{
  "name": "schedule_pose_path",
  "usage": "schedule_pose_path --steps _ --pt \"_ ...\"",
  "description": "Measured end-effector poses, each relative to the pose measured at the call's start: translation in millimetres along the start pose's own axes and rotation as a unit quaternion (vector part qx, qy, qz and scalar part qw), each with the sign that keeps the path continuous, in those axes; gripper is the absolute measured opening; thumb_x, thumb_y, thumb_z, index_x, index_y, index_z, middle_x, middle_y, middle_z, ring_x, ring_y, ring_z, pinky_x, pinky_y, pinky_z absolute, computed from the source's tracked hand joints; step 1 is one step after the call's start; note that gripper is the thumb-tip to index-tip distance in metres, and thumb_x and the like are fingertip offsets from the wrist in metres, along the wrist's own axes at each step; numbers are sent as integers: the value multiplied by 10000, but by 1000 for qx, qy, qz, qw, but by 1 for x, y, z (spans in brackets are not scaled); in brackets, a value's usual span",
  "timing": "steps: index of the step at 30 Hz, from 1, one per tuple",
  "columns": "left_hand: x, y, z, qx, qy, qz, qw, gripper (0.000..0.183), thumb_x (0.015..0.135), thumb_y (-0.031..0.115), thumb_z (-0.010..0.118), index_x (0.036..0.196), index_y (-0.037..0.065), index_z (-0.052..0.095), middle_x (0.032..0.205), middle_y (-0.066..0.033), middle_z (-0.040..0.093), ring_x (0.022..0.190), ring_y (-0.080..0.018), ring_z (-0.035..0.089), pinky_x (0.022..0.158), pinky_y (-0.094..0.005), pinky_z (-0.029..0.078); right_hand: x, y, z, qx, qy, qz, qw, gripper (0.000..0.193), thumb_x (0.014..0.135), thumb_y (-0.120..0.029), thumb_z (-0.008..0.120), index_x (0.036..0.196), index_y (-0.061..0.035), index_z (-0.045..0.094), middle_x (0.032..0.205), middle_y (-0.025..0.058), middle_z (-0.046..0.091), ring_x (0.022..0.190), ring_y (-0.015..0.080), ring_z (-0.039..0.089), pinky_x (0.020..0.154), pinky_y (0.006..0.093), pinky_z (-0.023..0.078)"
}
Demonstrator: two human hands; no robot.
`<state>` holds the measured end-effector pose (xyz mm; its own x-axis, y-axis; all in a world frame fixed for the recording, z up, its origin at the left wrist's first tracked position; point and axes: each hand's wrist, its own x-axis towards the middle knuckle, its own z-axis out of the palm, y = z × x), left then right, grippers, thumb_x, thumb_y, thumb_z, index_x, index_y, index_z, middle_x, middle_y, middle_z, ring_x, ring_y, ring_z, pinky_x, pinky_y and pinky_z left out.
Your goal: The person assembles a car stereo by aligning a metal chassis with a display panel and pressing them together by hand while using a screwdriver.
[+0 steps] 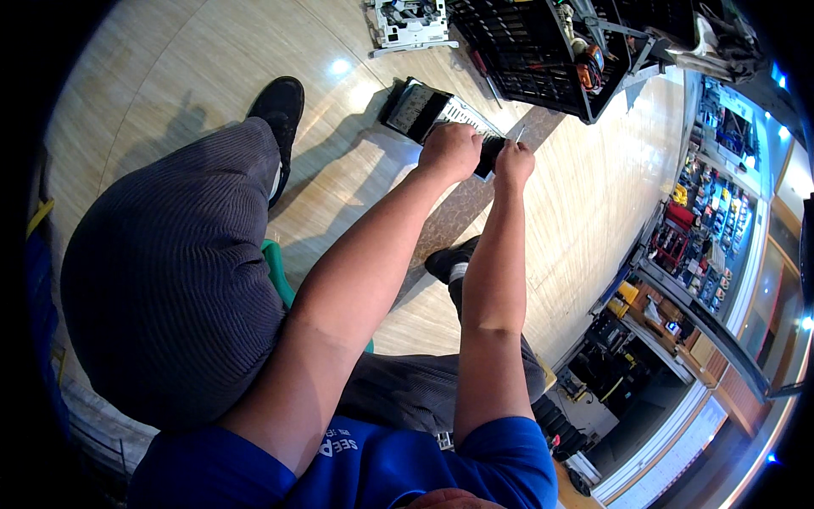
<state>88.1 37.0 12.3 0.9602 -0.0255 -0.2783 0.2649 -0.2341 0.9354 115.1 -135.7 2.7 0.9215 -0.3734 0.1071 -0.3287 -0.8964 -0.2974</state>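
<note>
Around the seated person, a black crate [543,51] of parts and a white device [411,21] sit on the wooden floor [170,76]. The left hand [449,151] clamps the black-and-silver unit [424,109] held above the floor; the right hand [514,163] pinches a thin tool [519,134] against it.

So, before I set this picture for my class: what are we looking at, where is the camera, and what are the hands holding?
The camera sits on a person's head and looks down through a fisheye lens, so straight lines bend near the rim. The person is seated, with legs and black shoes over a wooden floor. The left hand grips a flat metal electronic unit, held up in front of them. The right hand holds a thin tool, probably a screwdriver, against the unit. Farther off on the floor lie a black crate holding tools and a white device with its inner parts exposed. Shelves of goods stand on the right.
</note>
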Motion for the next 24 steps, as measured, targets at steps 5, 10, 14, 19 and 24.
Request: schedule_pose_path --steps 5,10,14,19,24 --pt "1 0 0 2 -6 -5 1000 325 895 285 543 770 9 659 823 -234 649 816 -405 638 762 -478 502 7 14 1 244 -102 216 940 152 877 -131 622 855 18 644 622 59 579 462 152 537 385 291 400" --pt "1 -1 0 8 -8 1 1000 330 895 292 539 773 10 661 824 -235 650 816 -405 638 763 -479 502 -2 12 3 162 -30 99 981 161 831 -106 634 806 53 648 702 150 656 630 260 621 635 374 491" --pt "1 -4 0 6 -2 -1 1000 330 890 287 541 762 6 657 816 -236 648 811 -408 637 764 -482 501 -15 -9 1 37 30 -9 999 157 830 -114 613 812 40 641 742 233 654 681 364 645 675 425 500" --pt "2 -3 1 -3 -5 0 1000 330 887 282 540 752 2 653 810 -241 644 812 -409 635 767 -485 500 -17 -16 -3 12 43 -16 999 191 840 -141 585 775 36 617 749 261 638 710 422 629 686 464 494" --pt "3 -4 1 1 1 5 1000 336 889 288 540 746 5 653 802 -243 643 808 -410 635 765 -486 500 -18 -16 -2 5 47 -16 999 207 845 -156 577 769 34 609 752 267 635 714 436 623 690 482 488"
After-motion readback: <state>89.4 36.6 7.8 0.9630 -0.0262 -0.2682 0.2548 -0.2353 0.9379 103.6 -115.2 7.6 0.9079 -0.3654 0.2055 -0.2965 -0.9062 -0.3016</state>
